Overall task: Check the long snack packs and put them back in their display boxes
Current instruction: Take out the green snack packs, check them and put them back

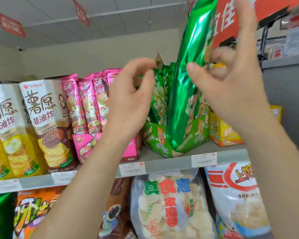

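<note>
Green long pack (pixel 188 80) pinched mid-length in your right grip (pixel 231 87), tilted, lower end before the green display box (pixel 155 135) front wall, not inside. Left grip (pixel 128 100) loosely curled, empty, by the boxed packs (pixel 162 94). Reads as the put-back step; next lift clear, slot it in.

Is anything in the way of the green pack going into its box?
Yes. The green display box is crowded with other green packs; the held pack in the right hand hangs in front of them.

Glossy long green pack (pixel 185 94) leans toward 1 o'clock (foot at its green display box (pixel 155 135)); pink packs (pixel 86 104) stand upright in the pink box (pixel 79 145) at 9 o'clock.
</note>
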A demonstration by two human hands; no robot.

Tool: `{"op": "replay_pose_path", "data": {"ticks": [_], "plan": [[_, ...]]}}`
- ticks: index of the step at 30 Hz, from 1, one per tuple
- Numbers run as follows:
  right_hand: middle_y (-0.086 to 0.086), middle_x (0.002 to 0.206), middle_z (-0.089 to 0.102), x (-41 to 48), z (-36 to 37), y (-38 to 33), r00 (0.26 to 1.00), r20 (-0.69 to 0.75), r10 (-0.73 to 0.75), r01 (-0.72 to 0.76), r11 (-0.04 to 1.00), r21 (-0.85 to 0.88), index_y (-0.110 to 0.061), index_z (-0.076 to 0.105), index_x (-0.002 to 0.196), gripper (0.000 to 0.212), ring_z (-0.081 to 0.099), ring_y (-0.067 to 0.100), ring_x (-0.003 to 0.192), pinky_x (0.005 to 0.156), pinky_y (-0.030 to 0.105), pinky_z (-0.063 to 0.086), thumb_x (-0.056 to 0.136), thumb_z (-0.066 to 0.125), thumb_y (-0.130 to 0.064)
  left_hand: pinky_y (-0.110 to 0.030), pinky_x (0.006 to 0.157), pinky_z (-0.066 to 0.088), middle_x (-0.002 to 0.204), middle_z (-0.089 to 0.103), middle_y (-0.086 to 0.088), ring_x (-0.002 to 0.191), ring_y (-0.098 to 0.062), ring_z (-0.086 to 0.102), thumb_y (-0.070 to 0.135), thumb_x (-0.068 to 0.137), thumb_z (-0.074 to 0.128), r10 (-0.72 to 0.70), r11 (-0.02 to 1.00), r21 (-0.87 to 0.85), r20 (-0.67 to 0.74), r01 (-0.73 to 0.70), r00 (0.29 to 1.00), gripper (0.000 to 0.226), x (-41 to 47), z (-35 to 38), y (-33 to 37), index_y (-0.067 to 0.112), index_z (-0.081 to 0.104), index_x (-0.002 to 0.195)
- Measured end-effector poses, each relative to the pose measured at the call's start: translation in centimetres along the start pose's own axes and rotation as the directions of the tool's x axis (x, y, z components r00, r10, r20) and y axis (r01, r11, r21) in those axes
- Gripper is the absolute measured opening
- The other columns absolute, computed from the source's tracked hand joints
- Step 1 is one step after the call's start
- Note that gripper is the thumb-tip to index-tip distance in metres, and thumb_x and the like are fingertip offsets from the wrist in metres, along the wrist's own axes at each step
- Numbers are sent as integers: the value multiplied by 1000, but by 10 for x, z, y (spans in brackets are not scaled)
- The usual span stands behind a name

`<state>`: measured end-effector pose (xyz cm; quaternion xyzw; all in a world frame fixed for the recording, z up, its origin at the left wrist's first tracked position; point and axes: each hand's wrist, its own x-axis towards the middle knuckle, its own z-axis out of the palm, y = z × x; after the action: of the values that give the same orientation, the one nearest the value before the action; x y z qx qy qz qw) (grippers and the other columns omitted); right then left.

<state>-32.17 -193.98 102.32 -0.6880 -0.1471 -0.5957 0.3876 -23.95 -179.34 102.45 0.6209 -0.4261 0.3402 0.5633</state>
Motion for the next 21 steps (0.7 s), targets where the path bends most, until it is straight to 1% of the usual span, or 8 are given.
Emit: {"op": "replay_pose_path", "data": {"ticks": [2,4,6,11,13,16,18,21], "plan": [[0,95,64,27,-3,-3,993,-72,-91,85,994,-71,-16,36,127,53,67,22,74,73,44,57,84,64,-28,-39,81,55,85,67,18,78,-7,65,11,88,54,-8,983,181,136,-17,991,27,-11,6,-10,23,69,107],[3,102,66,52,0,-8,987,-91,-135,115,974,-195,-13,48,114,38,67,22,88,82,43,52,84,59,-34,-30,84,52,82,65,22,79,-4,64,9,86,53,-2,952,299,214,-64,977,41,-21,11,-19,19,63,125],[13,109,65,72,5,-9,986,-84,-145,111,941,-320,0,55,113,45,62,25,99,90,41,46,86,55,-36,-23,82,49,77,64,23,82,-2,63,11,88,52,-10,949,312,188,-50,982,47,-23,10,-22,17,56,135],[14,111,60,87,23,-4,992,-1,-123,113,916,-385,0,49,117,40,56,23,102,89,31,42,90,54,-28,-38,77,54,93,73,-1,77,-18,64,15,92,54,39,873,462,254,-156,967,35,-24,12,-24,14,64,125],[8,105,57,87,28,0,994,36,-106,112,925,-364,-2,45,123,42,53,20,94,82,27,41,90,55,-26,-33,83,51,104,71,-4,88,-21,63,12,91,56,77,825,525,261,-209,962,32,-23,13,-25,13,68,120],[-5,96,53,88,34,3,993,69,-96,114,935,-337,-10,41,132,50,46,12,72,71,23,36,87,59,-24,-34,78,44,102,65,-8,95,-29,57,7,87,60,140,749,594,293,-295,946,30,-22,15,-26,10,71,115],[-13,79,50,92,36,6,991,112,-67,104,926,-364,-17,37,141,63,46,4,60,62,27,40,83,62,-22,-37,78,44,101,63,-10,96,-30,53,4,85,61,174,697,640,289,-325,942,29,-20,15,-25,7,73,112],[-14,67,46,96,34,14,981,183,62,18,913,-407,-31,20,152,86,52,2,56,56,26,46,80,63,-17,-36,81,41,103,61,-17,98,-34,54,-2,81,60,260,675,654,221,-340,940,29,-7,11,-19,2,72,108]]}}
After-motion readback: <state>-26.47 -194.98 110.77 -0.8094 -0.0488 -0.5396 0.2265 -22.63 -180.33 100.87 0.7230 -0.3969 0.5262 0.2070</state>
